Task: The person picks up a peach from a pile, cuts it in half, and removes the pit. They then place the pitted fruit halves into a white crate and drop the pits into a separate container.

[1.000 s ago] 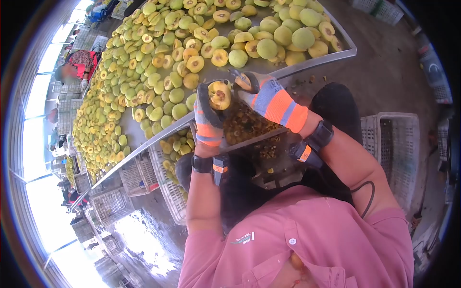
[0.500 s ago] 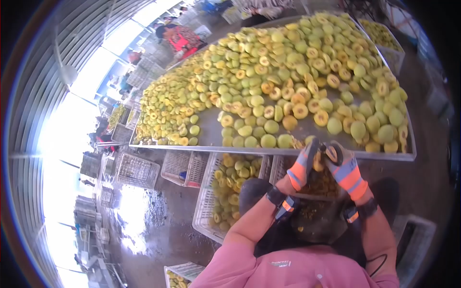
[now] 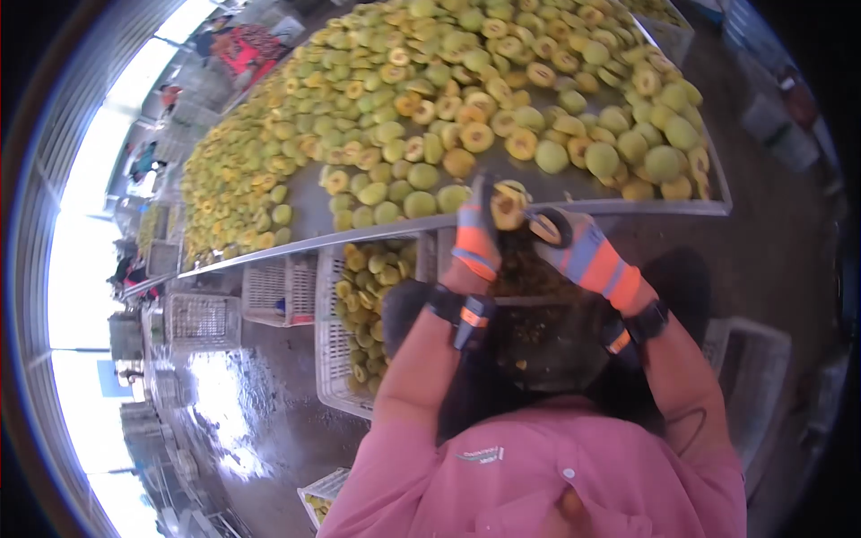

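My left hand (image 3: 478, 235), in a grey and orange glove with dark fingertips, grips a halved peach-like fruit (image 3: 509, 205), its cut yellow face and brownish hollow showing. To its right, my right hand (image 3: 581, 254) is closed in a matching glove, its dark fingers curled beside the fruit. A pale oval shows within those curled fingers, but I cannot make out what it is. Both hands are at the near edge of a metal table (image 3: 309, 202) heaped with yellow-green fruit halves (image 3: 386, 134), many cut side up.
Beneath the table edge stands a white plastic crate (image 3: 332, 377) filled with fruit halves. Below my hands, a container (image 3: 538, 278) holds dark scraps. More crates (image 3: 204, 318) line the wet floor (image 3: 269, 403) at left. A person in red (image 3: 247, 54) is across the table.
The view has shifted, so table and hands appear farther left and higher. My left hand now shows the fruit half raised above the table edge, with the right hand slightly apart from it.
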A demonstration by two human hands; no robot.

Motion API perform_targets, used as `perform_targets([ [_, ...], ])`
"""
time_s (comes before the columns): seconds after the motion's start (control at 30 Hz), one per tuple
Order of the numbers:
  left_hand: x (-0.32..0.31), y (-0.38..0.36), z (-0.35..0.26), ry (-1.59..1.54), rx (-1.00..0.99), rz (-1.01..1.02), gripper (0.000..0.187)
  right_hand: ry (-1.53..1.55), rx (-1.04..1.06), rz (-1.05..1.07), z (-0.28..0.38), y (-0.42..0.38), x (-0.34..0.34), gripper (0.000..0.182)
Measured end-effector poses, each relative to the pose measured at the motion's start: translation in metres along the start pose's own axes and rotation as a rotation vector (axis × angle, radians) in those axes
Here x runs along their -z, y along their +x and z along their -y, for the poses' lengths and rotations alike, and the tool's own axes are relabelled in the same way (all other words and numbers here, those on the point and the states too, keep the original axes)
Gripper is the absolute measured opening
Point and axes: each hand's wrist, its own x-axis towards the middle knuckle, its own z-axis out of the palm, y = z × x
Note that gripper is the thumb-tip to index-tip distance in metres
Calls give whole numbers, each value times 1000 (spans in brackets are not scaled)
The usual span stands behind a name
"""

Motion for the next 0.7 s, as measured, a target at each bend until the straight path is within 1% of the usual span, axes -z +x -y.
perform_targets([
  [0.03,-9,-9,-5,-8,29,-5,42,-15,-85,17,-17,-3,-4,37],
  [0.07,-21,-15,-16,-5,38,-7,43,-30,-118,2,-27,-4,-6,36],
  [0.1,-17,-16,-16,12,23,-33,41,-41,-141,-14,-35,-4,-7,34],
  [0.13,-16,-17,-12,32,0,-60,40,64,-207,-5,-42,-5,-8,34],
  [0.2,-15,-20,-4,230,-191,7,37,287,-310,24,-47,-1,-11,33],
  [0.23,-8,-15,-6,169,-154,11,35,337,-397,30,-45,-2,-13,31],
  [0.27,-5,-12,-7,110,-117,13,34,316,-360,-1,-43,-4,-16,30],
  [0.3,-11,-16,-8,151,-118,2,33,295,-322,-33,-35,-5,-17,29],
  [0.33,-17,-20,-7,317,-270,33,29,273,-283,-64,-24,-5,-17,27],
  [0.37,-23,-24,-3,481,-425,65,29,267,-299,-79,-14,-4,-15,29],
  [0.43,-29,-28,1,626,-557,91,33,112,-404,-30,-22,-4,-18,31],
  [0.47,-30,-29,2,609,-533,86,32,35,-457,-4,-28,-4,-21,33],
  [0.53,-29,-27,6,555,-480,25,30,80,-502,1,-40,-4,-30,34],
  [0.6,-28,-24,10,484,-418,-84,27,89,-539,-5,-46,-4,-35,34],
  [0.67,-32,-27,15,665,-486,-70,22,57,-570,-23,-44,-4,-33,32],
  [0.7,-34,-28,17,753,-527,-67,20,54,-509,-62,-44,-7,-32,31],
])
